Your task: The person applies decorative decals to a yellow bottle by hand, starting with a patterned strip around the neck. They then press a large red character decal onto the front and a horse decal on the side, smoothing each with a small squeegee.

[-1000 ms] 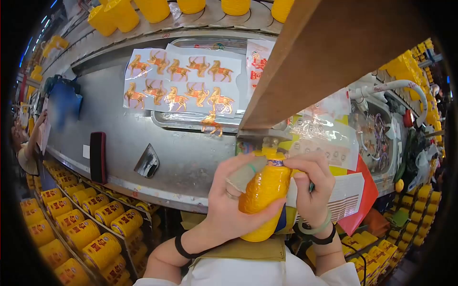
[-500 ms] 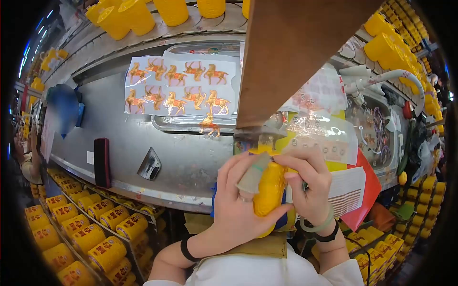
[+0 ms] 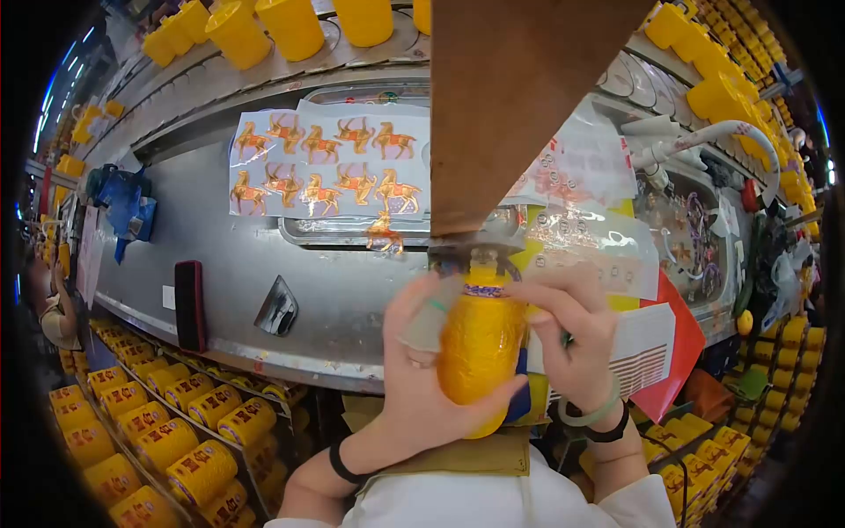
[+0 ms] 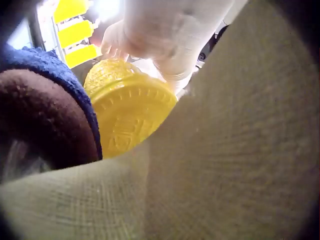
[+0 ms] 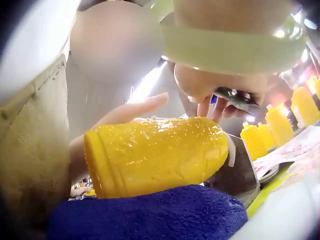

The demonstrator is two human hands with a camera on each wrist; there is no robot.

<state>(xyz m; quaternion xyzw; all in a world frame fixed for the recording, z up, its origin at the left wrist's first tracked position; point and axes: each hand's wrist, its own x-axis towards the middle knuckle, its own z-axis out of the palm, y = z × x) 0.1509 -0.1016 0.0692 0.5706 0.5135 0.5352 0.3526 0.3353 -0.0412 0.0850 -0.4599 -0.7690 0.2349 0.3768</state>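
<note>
In the head view my left hand wraps round the body of a glossy yellow bottle, its thumb across the lower front. A pale flap with a green stripe lies along the left fingers. My right hand is at the bottle's neck, its index fingertip at a purple-patterned band. In the right wrist view its other fingers curl around a small dark-green shiny object. The bottle's embossed base faces the left wrist camera. A fuzzy blue pad lies under the bottle.
Ahead, a brown beam blocks part of the view. A sheet of horse stickers overlaps a metal tray. A phone and black shiny piece lie left. Yellow jars fill racks below; a red sheet sits right.
The bottle has turned and straightened in my left hand, so the patterned band now crosses the front of the neck. My right hand stays by the neck. The head view has shifted slightly.
</note>
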